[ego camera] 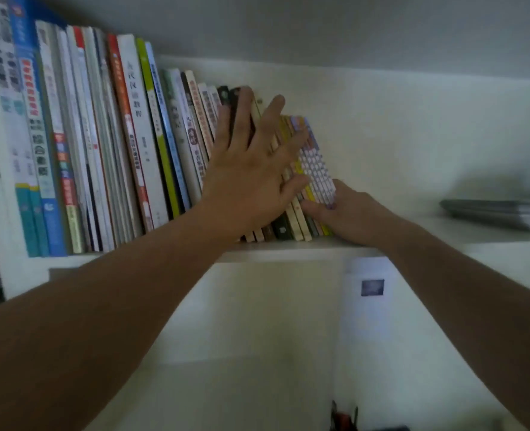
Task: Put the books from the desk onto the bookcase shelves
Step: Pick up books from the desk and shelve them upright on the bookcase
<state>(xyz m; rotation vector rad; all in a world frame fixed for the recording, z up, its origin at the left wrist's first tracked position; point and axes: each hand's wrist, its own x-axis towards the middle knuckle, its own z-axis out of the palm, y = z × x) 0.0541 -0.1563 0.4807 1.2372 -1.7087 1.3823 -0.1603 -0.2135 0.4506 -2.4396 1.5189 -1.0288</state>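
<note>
While leaning thin books (295, 181) stay light, stiff, slippery: left hand (248, 181) presses flat, fingers spread; right hand (347, 213) grips their lower edge on the shelf (288, 248).

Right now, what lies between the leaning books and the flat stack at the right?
Head view: bare white shelf separates the leaning books from the flat stack.

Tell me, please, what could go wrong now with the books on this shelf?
1. The small books lean left. If the left hand, pressing flat on them, lets go, they may slide or fall over.
2. The right hand holds the checkered book at the row's open end; nothing else props it, so it may tip right.
</note>
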